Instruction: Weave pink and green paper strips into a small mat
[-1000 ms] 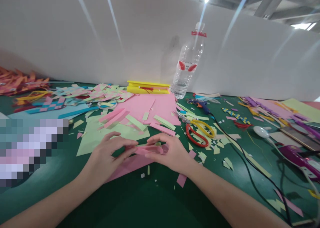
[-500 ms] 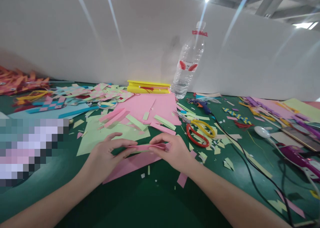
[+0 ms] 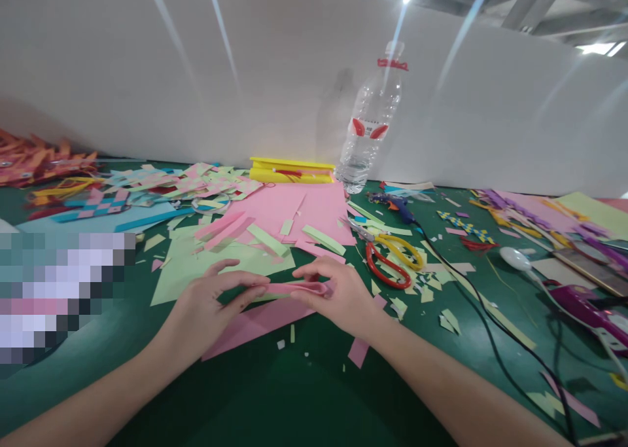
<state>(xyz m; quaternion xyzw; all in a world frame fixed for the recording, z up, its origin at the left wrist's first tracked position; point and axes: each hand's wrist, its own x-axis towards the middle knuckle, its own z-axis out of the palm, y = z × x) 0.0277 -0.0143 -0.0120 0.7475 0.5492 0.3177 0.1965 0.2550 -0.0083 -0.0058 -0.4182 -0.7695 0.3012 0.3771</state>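
A folded pink paper strip [image 3: 284,288] is stretched between my two hands, low over the table. My left hand [image 3: 213,296] pinches its left end between thumb and forefinger. At the other end, my right hand [image 3: 338,296] grips the strip, whose layers bow apart into a narrow loop near the fingers. A flat pink paper piece [image 3: 267,322] lies beneath both hands. Just beyond them is a light green sheet [image 3: 181,270] with loose pink and green strips on it. Scissors [image 3: 392,264] with red and yellow handles rest to the right of my right hand.
Behind are a pink sheet [image 3: 314,205], a yellow folder-like roll [image 3: 292,171] and a water bottle [image 3: 370,126] against the white partition. A glue gun [image 3: 395,205] trails a black cord across the right side. Paper scraps [image 3: 426,294] and a purple device [image 3: 583,313] lie at right.
My right thumb and fingers have shifted slightly on the strip, and more of its looped right end shows. The left hand stays nearly still.
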